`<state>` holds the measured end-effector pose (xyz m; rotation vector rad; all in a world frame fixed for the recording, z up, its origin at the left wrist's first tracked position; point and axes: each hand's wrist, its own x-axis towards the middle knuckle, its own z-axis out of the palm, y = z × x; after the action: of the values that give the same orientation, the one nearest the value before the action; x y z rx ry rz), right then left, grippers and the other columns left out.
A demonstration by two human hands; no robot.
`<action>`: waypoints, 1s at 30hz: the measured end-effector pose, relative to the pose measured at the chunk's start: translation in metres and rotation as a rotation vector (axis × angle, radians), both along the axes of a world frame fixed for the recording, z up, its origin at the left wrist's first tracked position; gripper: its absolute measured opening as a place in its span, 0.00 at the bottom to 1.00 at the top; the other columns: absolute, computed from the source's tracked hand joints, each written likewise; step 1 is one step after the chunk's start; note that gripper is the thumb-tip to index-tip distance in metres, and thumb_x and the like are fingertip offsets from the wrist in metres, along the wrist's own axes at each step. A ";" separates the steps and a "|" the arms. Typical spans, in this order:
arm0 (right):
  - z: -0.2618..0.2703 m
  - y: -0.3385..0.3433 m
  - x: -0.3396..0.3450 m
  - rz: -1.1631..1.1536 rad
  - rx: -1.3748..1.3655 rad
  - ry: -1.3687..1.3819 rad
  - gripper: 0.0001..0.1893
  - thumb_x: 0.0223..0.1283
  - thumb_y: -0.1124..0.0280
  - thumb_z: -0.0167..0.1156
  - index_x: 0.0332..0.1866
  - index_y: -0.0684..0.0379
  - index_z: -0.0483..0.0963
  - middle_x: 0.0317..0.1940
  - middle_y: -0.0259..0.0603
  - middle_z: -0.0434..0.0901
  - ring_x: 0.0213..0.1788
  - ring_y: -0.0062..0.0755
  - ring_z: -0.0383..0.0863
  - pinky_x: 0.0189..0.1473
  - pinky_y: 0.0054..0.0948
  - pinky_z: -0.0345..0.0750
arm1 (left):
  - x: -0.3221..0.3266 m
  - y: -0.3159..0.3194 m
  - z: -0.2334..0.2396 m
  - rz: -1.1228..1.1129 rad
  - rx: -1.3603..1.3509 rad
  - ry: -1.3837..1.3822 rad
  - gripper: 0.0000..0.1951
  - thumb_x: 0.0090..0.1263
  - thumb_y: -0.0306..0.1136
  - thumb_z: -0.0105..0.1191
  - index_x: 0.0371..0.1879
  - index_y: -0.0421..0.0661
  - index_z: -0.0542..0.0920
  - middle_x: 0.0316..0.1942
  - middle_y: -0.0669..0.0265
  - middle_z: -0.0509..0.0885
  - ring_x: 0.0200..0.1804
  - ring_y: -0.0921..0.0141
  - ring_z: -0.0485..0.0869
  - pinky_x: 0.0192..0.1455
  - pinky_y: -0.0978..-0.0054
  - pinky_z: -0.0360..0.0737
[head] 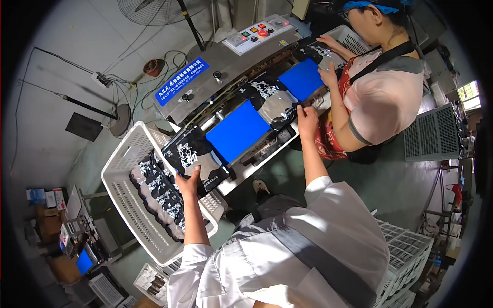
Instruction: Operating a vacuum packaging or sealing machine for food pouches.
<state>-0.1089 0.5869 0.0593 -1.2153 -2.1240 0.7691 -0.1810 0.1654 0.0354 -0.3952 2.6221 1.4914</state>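
Observation:
My left hand (188,185) grips the near edge of a black printed pouch (195,158), thumb on top. The pouch has a clear window with pale contents. It lies at the left end of a blue conveyor belt (238,131), partly over a white plastic crate (119,188). My right hand (307,122) pinches the near right corner of a second black pouch (274,101), which lies flat on the belt along the sealing machine (200,86). Inside the crate, several similar pouches (160,192) stand in a row.
A co-worker (381,77) at the right holds another black pouch (321,54) at the belt's far end. The machine's control panel (262,34) has lit buttons. A pedestal fan (152,11) and loose cables stand behind. Stacked crates (404,250) are at my right.

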 end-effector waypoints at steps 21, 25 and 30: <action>-0.031 -0.069 0.018 0.200 -1.124 0.704 0.09 0.63 0.67 0.54 0.27 0.56 0.68 0.22 0.32 0.72 0.24 0.21 0.73 0.29 0.22 0.72 | -0.016 -0.092 -0.005 0.052 0.401 -0.361 0.33 0.50 0.38 0.70 0.50 0.31 0.71 0.44 0.58 0.80 0.44 0.67 0.79 0.49 0.72 0.74; -0.020 -0.083 0.022 0.239 -1.210 0.743 0.08 0.63 0.67 0.54 0.29 0.55 0.68 0.23 0.32 0.73 0.25 0.22 0.74 0.31 0.23 0.72 | -0.015 -0.110 -0.003 0.052 0.727 -0.505 0.26 0.55 0.35 0.66 0.48 0.33 0.72 0.42 0.60 0.79 0.42 0.68 0.79 0.47 0.72 0.75; -0.012 -0.097 0.023 0.197 -1.180 0.597 0.09 0.62 0.61 0.54 0.35 0.55 0.69 0.25 0.33 0.73 0.25 0.22 0.74 0.29 0.23 0.73 | -0.014 -0.129 -0.027 0.110 0.670 -0.435 0.44 0.51 0.36 0.69 0.62 0.29 0.56 0.53 0.55 0.74 0.53 0.64 0.74 0.56 0.68 0.70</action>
<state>-0.0858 0.4900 0.0472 -1.0237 -1.2181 2.3084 -0.1952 0.0363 0.0088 -0.6904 1.6788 1.9287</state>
